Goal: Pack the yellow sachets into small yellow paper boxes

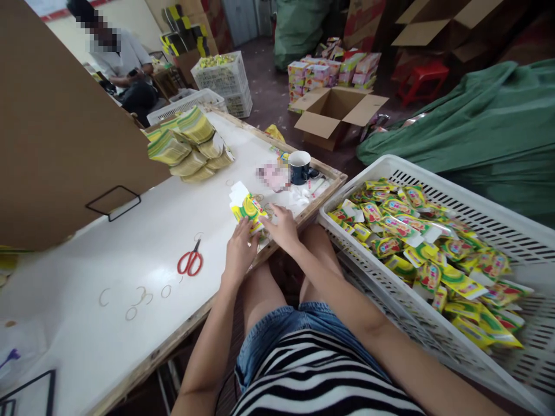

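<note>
A small yellow-and-green printed carton point(247, 207), with white flaps standing out at its far end, is held just above the near edge of the table. My left hand point(241, 248) grips its near side, fingers closed over the printed face. At the carton's right end is my right hand point(281, 230), thumb and fingers closed about the edge there; the exact contact is partly hidden. Left of my hands, red-handled scissors point(189, 263) lie on the white table point(160, 231) beside several loose rubber bands point(166, 290).
At my right stands a white plastic crate point(477, 196) holding many filled yellow cartons point(429, 271). Stacked flat cartons point(191, 147) and a dark mug point(299, 167) are on the table. Beyond are an open cardboard box point(338, 112), green sacks point(472, 121) and a seated person point(125, 63).
</note>
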A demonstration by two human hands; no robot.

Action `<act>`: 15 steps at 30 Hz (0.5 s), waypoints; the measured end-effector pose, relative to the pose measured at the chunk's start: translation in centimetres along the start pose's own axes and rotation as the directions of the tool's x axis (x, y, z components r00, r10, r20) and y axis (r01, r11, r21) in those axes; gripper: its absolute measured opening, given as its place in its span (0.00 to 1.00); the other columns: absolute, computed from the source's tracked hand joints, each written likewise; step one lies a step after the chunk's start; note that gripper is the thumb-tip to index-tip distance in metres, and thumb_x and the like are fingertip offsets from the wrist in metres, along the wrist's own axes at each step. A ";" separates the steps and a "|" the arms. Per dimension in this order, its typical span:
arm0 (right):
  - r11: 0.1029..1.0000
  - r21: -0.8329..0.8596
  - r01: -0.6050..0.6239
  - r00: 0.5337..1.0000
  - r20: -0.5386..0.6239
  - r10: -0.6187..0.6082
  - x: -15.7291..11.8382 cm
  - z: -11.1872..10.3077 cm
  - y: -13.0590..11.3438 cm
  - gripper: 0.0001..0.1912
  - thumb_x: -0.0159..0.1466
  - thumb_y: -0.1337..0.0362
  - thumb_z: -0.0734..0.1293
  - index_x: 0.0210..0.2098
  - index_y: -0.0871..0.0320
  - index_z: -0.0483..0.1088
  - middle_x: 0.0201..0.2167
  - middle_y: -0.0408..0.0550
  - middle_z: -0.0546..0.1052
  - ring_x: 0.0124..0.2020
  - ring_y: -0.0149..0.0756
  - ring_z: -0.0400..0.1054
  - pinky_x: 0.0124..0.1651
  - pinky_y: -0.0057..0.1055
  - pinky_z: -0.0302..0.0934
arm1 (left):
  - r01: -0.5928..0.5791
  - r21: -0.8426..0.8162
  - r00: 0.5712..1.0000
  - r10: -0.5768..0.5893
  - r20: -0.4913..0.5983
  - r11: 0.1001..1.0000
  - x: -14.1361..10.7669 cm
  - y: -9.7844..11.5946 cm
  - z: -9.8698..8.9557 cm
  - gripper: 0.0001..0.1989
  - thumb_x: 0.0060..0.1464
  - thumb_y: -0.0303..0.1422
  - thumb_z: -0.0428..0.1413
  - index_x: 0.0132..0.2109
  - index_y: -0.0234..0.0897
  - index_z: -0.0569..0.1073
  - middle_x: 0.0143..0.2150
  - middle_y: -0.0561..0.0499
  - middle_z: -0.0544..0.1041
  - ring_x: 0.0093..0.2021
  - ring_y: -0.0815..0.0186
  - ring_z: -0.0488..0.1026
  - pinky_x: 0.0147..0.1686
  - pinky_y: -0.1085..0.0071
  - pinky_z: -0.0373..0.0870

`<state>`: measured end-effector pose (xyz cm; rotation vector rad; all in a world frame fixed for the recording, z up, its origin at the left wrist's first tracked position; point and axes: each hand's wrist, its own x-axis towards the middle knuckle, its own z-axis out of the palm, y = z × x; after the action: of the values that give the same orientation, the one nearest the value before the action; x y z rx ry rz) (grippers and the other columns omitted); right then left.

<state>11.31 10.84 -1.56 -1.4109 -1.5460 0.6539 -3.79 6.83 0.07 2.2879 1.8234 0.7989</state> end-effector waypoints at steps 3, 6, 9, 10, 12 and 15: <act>0.997 -0.063 0.037 0.998 0.051 -0.033 1.4 2.3 -1.0 0.18 0.63 0.67 0.68 0.53 0.60 0.75 0.50 0.57 0.78 0.51 0.50 0.68 0.57 0.45 0.60 | -0.015 -0.031 1.000 0.015 -0.016 0.999 -0.4 -0.4 0.4 0.20 0.59 0.29 0.55 0.58 0.31 0.73 0.62 0.36 0.72 0.65 0.50 0.67 0.64 0.50 0.65; 0.992 -0.108 0.057 0.998 0.000 -0.057 1.0 2.4 -1.5 0.18 0.63 0.69 0.67 0.53 0.59 0.75 0.52 0.57 0.76 0.52 0.51 0.65 0.56 0.45 0.59 | -0.005 -0.084 0.999 0.002 -0.035 0.996 -0.6 -0.5 0.8 0.20 0.59 0.29 0.56 0.57 0.33 0.73 0.63 0.36 0.71 0.66 0.51 0.66 0.65 0.49 0.64; 0.997 -0.064 0.048 0.997 -0.059 -0.052 0.5 1.5 -1.6 0.14 0.63 0.68 0.67 0.47 0.58 0.77 0.49 0.56 0.77 0.50 0.50 0.66 0.54 0.46 0.59 | 0.027 -0.175 0.997 -0.038 -0.062 0.984 -0.7 0.1 0.8 0.18 0.58 0.30 0.57 0.55 0.35 0.74 0.63 0.37 0.72 0.66 0.50 0.65 0.66 0.46 0.61; 1.000 -0.002 0.029 0.997 -0.077 -0.029 0.3 1.1 -1.7 0.11 0.63 0.67 0.67 0.44 0.58 0.78 0.45 0.55 0.78 0.47 0.49 0.67 0.53 0.45 0.60 | 0.038 -0.227 0.995 -0.059 -0.085 0.973 -0.8 0.4 0.7 0.16 0.58 0.30 0.57 0.54 0.36 0.75 0.62 0.37 0.72 0.66 0.50 0.66 0.66 0.45 0.60; 0.980 0.196 -0.026 0.994 -0.099 0.046 -0.2 0.1 -1.7 0.09 0.64 0.64 0.66 0.40 0.59 0.77 0.37 0.52 0.80 0.39 0.44 0.69 0.48 0.42 0.63 | 0.059 -0.377 0.975 -0.135 -0.177 0.924 -1.0 1.2 0.0 0.14 0.59 0.33 0.57 0.52 0.37 0.74 0.62 0.38 0.73 0.65 0.52 0.68 0.66 0.47 0.59; 0.848 0.519 -0.106 0.988 -0.046 0.151 -2.3 -2.1 -1.7 0.11 0.63 0.58 0.67 0.39 0.58 0.76 0.35 0.50 0.80 0.35 0.39 0.72 0.42 0.36 0.67 | 0.079 -0.704 0.906 -0.346 -0.245 0.705 -1.8 2.1 -1.3 0.18 0.60 0.41 0.58 0.53 0.36 0.73 0.60 0.39 0.75 0.62 0.55 0.71 0.64 0.54 0.65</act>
<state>12.18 7.93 0.20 -1.1144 -1.0985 0.9935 -2.78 4.31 1.41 1.4833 1.4885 1.6066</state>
